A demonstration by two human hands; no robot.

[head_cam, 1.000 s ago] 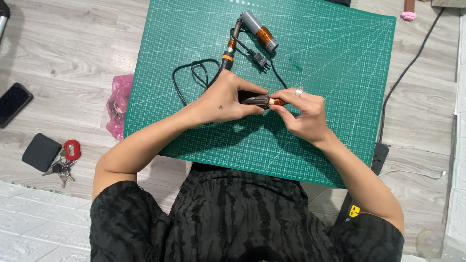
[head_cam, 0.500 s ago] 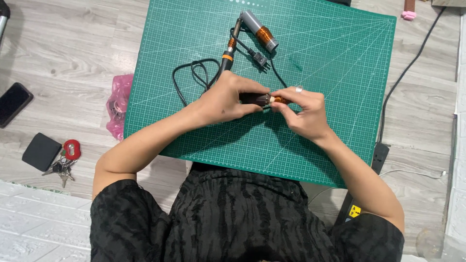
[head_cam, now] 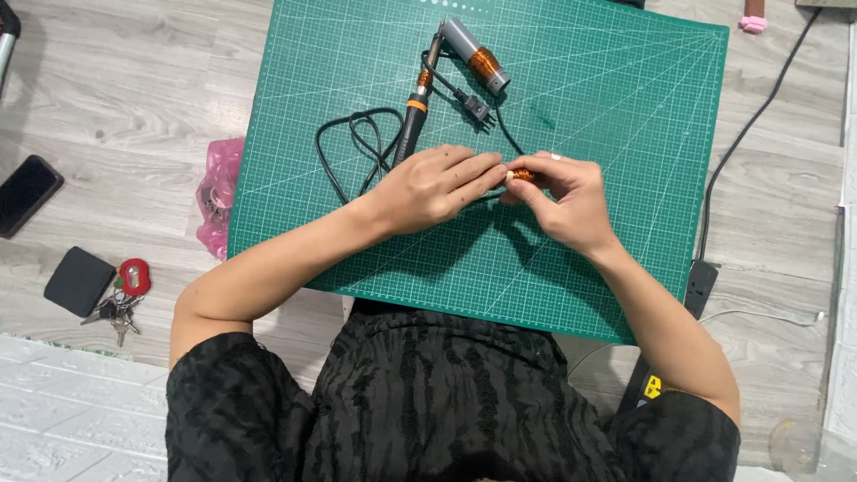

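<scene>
My left hand (head_cam: 435,186) and my right hand (head_cam: 568,198) meet over the middle of a green cutting mat (head_cam: 625,134). Together they pinch a small orange and black part (head_cam: 522,176), most of it hidden by my fingers. A black soldering iron with orange bands (head_cam: 412,112) lies just beyond my left hand, its black cord (head_cam: 357,143) looped to the left and its plug (head_cam: 478,111) beside it. A grey cylinder with a copper coil (head_cam: 475,55) lies at the top of the mat.
On the wooden floor to the left lie a pink plastic bag (head_cam: 214,192), a black phone (head_cam: 27,192), a black wallet (head_cam: 79,279) and keys with a red fob (head_cam: 125,295). A black cable (head_cam: 759,107) runs down to a power strip (head_cam: 699,286) at the mat's right edge.
My hands have closed further over the small part, so less of its black body shows. Everything else on the mat stays put.
</scene>
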